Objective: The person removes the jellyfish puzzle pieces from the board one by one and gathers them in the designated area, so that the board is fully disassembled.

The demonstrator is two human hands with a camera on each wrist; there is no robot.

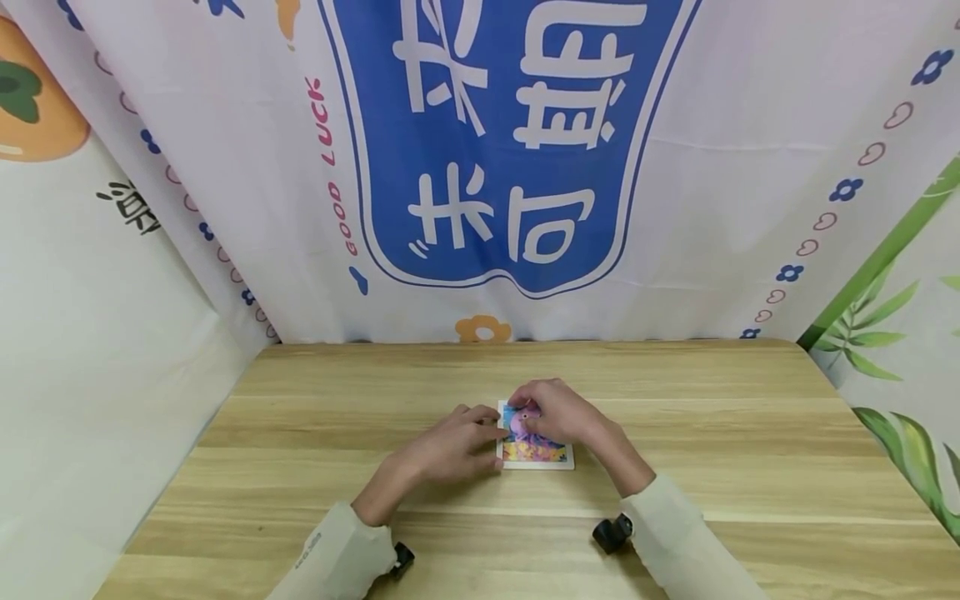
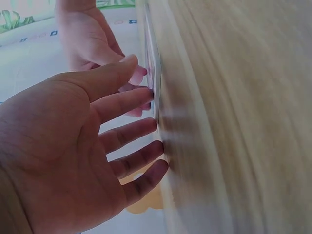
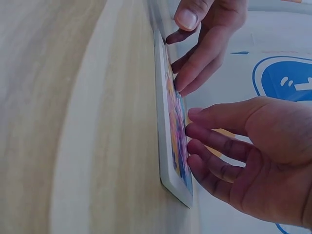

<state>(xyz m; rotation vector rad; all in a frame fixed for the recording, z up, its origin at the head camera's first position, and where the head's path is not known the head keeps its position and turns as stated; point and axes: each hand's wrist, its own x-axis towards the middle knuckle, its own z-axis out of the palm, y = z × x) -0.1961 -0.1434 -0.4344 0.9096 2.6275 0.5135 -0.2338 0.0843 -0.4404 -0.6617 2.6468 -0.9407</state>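
Note:
A small flat picture board with a white border lies on the wooden table, its bright picture showing a pink-purple figure over yellow. My left hand is at its left edge; in the left wrist view the fingers are spread and fairly straight, index fingertip right at the edge. From the far right side my right hand reaches over the board. Its slightly bent fingers rest their tips on the picture in the right wrist view, and no separate item shows between them. The right hand hides the board's upper right part.
The wooden table runs back to a hanging white cloth with a blue printed panel. More printed cloth hangs at the left and right sides. A black wrist device sits by the right sleeve, another by the left.

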